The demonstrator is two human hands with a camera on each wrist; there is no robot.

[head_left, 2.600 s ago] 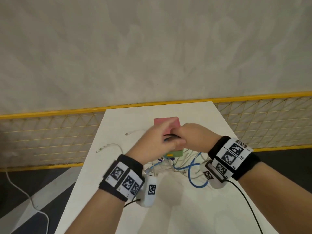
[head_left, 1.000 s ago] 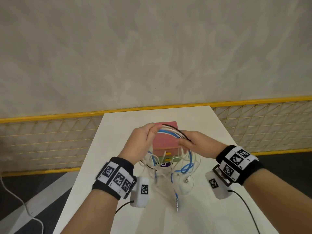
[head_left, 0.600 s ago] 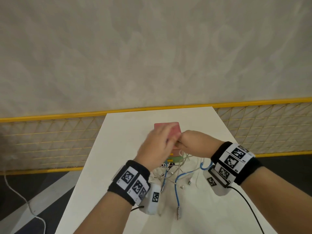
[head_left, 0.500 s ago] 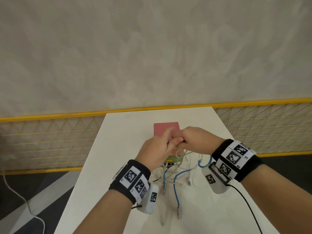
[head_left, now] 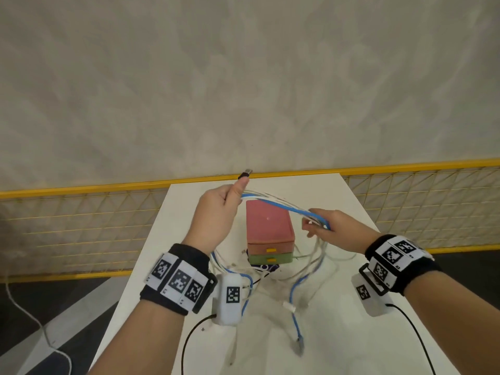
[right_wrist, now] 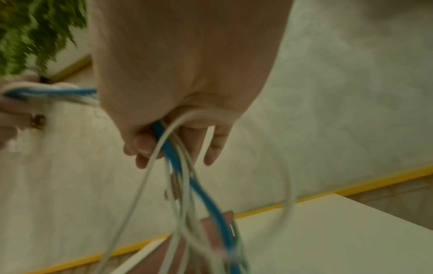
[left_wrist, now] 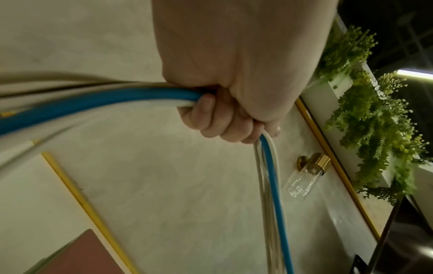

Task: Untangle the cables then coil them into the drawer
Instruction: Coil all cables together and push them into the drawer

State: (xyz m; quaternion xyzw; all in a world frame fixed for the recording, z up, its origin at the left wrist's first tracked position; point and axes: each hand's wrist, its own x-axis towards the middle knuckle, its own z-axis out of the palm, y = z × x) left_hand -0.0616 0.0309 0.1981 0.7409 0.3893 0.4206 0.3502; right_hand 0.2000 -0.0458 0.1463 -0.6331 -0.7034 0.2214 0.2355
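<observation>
A bundle of blue and white cables [head_left: 281, 205] stretches in the air above a small drawer unit [head_left: 269, 231] with a pink top and pink and green drawers. My left hand [head_left: 224, 201] grips one end of the bundle [left_wrist: 131, 101] in a fist, and a black plug [head_left: 245, 174] sticks up past its thumb. My right hand [head_left: 322, 226] holds the other side, with the cables [right_wrist: 173, 159] running through its curled fingers [right_wrist: 143, 148]. Loose ends [head_left: 296, 307] hang down onto the white table [head_left: 351, 334].
The table stands against a beige wall with a yellow rail and mesh fence [head_left: 81, 226] behind it. A white cord [head_left: 32, 318] lies on the dark floor at left. Green plants [left_wrist: 374, 120] and a glass wall lamp [left_wrist: 306, 174] appear in the left wrist view.
My hands were together over the drawer unit half a second ago. They have moved apart and up, stretching the cable bundle between them.
</observation>
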